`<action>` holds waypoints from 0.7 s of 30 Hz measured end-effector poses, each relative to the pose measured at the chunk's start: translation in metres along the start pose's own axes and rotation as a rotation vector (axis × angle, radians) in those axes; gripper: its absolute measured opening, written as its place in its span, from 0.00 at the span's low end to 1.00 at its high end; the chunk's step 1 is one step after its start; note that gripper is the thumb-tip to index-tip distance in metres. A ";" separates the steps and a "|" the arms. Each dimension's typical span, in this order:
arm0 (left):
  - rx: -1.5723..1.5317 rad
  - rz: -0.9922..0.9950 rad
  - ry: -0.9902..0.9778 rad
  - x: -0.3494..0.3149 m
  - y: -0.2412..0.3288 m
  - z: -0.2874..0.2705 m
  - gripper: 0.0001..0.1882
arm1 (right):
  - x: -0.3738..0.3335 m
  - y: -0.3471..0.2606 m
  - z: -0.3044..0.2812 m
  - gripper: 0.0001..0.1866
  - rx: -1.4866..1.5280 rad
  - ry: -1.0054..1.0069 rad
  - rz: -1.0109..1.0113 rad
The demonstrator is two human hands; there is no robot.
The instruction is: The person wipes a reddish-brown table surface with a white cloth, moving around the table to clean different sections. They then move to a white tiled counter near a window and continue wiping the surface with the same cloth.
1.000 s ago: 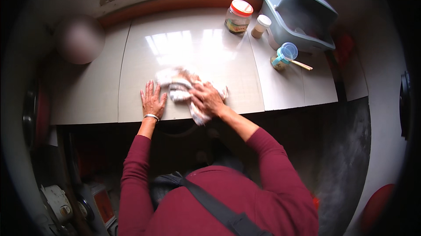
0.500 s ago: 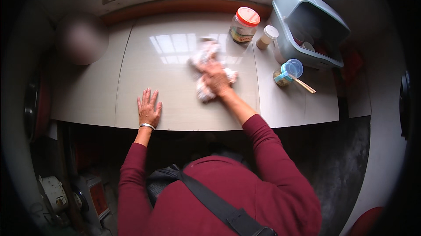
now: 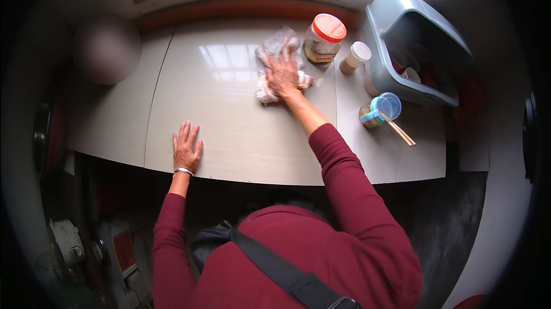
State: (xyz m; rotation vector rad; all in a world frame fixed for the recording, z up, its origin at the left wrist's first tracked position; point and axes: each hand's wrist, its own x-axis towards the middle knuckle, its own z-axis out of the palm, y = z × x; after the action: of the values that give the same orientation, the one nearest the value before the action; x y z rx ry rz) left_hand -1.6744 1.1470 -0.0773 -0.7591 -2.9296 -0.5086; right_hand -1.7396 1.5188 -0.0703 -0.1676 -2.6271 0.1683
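Near the front edge of the pale tiled countertop, my left hand lies flat with fingers apart, a silver bangle on its wrist. It holds nothing. Farther out, my right hand presses a crumpled white and pinkish cloth against the surface, fingers spread over it and gripping it under the palm. Just right of the cloth stands a clear jar with a red lid. Beside that jar is a small white-capped shaker.
A grey-blue plastic bin with bowls inside stands at the far right. In front of it, a small jar with its blue lid raised has light wooden sticks beside it. A blurred round shape covers the far left. A barred window runs behind.
My right hand has pushed the cloth away from me, closer to the red-lidded jar. My left hand stays flat near the front edge. The view has shifted slightly.
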 end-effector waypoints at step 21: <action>-0.006 -0.196 0.130 0.005 -0.011 0.014 0.26 | 0.043 -0.048 0.040 0.22 0.135 0.079 -0.159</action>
State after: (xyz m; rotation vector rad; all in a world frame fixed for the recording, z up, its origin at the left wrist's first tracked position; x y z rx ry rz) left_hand -1.6838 1.1444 -0.0928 -0.4237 -2.8951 -0.5590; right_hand -1.8004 1.4743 -0.0775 0.0788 -2.5271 0.2774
